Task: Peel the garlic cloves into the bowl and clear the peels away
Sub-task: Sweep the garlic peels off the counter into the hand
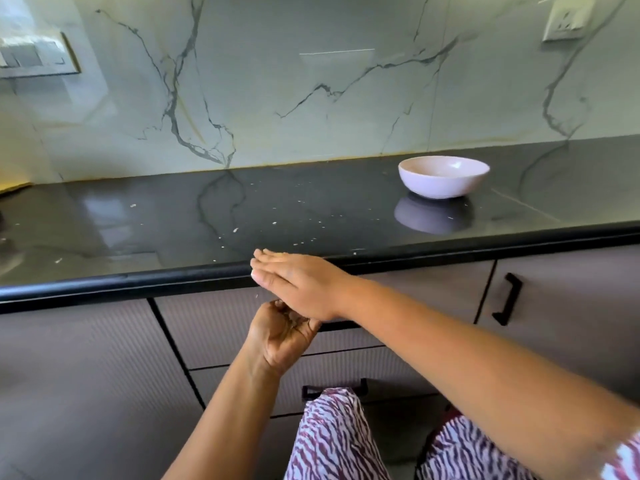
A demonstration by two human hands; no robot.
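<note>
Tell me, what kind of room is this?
It looks like a home kitchen. There is a shiny black countertop with cabinet drawers under it, a marble-look wall behind, and a small pale bowl on the counter with bits of garlic peel scattered about.

A glossy black counter (145, 223) ran along a veined marble wall. A pale bowl (443, 176) stood on it toward the back edge on the right. Small pale peel scraps (274, 223) lay scattered over the middle, several close to the front edge.
</note>
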